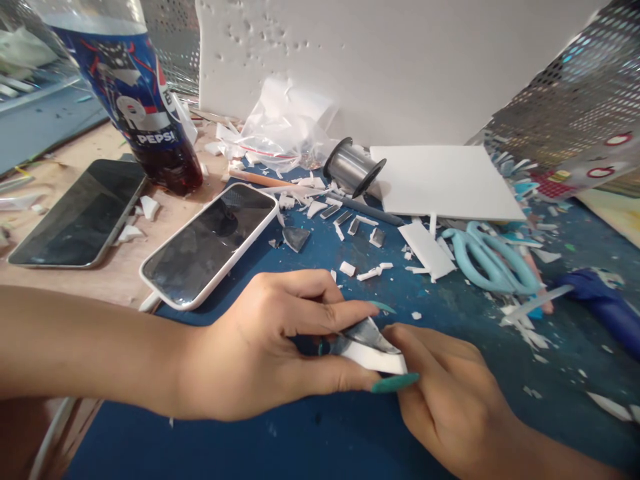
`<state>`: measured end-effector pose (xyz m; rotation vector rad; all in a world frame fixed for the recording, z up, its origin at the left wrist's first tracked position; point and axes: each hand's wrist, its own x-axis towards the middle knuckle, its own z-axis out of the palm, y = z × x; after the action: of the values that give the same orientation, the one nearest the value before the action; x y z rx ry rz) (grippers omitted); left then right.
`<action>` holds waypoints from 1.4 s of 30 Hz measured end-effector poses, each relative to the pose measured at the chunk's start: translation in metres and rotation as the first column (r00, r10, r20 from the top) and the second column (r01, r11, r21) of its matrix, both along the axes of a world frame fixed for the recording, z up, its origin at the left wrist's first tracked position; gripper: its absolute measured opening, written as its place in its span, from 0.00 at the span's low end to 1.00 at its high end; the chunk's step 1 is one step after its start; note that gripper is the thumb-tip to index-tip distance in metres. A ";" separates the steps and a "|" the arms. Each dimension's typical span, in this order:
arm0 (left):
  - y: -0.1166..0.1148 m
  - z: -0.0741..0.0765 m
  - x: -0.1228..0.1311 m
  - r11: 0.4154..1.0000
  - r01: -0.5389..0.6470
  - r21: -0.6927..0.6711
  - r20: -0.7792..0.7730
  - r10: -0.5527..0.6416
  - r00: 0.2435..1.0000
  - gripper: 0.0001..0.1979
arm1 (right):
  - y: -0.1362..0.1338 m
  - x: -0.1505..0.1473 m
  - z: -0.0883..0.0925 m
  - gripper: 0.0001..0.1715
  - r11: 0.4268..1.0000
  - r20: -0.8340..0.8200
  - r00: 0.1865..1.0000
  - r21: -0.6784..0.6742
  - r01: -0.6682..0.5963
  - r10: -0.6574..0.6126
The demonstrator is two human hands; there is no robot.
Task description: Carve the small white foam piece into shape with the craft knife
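Note:
My left hand (pixel 295 340) is closed, pinching a small white foam piece (pixel 375 358) between thumb and fingers. Dark grey, shiny material covers the top of that piece. Close against its right end is my right hand (pixel 450 393), with the fingers curled in. What those fingers hold, if anything, is hidden behind the hand. Beyond my hands, a dark grey pointed scrap (pixel 295 239) and several small grey-topped foam bits (pixel 377 237) lie on the blue mat (pixel 240 440).
A Pepsi bottle (pixel 145 127) and two phones, one dark (pixel 80 213) and one white-cased (pixel 213 243), stand or lie at left. Behind are a wire spool (pixel 353 167) and a white foam sheet (pixel 445 180). Light blue scissors (pixel 493 260) and a blue glue gun (pixel 605 303) lie right.

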<state>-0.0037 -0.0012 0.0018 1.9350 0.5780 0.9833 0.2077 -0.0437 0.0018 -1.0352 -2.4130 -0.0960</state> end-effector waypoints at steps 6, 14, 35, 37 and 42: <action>0.000 0.002 0.001 1.000 -0.008 -0.003 -0.007 0.008 1.000 0.17 | -0.002 0.002 -0.001 0.14 1.000 -0.017 1.000 -0.009 0.016 -0.016; 0.000 0.003 -0.001 0.994 -0.106 0.032 -0.068 0.108 0.992 0.19 | 0.003 0.000 0.005 0.14 0.999 -0.019 0.999 -0.038 0.025 -0.026; -0.001 0.002 -0.001 0.997 -0.072 0.022 -0.003 0.072 0.997 0.11 | -0.001 0.004 -0.001 0.12 0.997 -0.033 0.999 -0.074 0.023 -0.025; -0.002 0.002 0.000 0.998 -0.063 0.000 -0.001 0.063 0.998 0.11 | -0.001 0.004 -0.002 0.11 0.998 -0.022 0.999 -0.056 0.028 -0.029; -0.002 0.004 0.001 0.998 -0.034 -0.049 -0.005 0.034 0.999 0.09 | 0.000 0.003 -0.001 0.12 0.999 0.000 1.000 -0.043 0.026 -0.026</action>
<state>-0.0024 -0.0030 0.0060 1.8895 0.6336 0.9778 0.2112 -0.0437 0.0012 -1.0859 -2.4114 -0.0533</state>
